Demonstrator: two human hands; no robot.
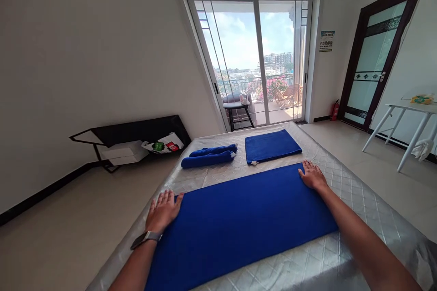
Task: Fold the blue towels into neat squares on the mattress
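A long blue cloth (239, 223) lies flat across the quilted silver-grey mattress (355, 191). My left hand (164, 209) rests palm down at the cloth's far left corner, fingers spread, with a watch on the wrist. At the far right corner my right hand (312, 175) also lies flat, fingers apart. Beyond the cloth are rolled blue cloths (209, 156) on the left and a folded blue cloth (272, 145) with a small white tag on the right. Neither hand grips anything.
A black rack (143, 129) with white boxes (124, 152) and a printed bag (165, 144) stands at the left wall. Sliding glass doors are ahead. At the right are a white table (409, 107), a fire extinguisher (335, 110) and a dark-framed door (378, 63).
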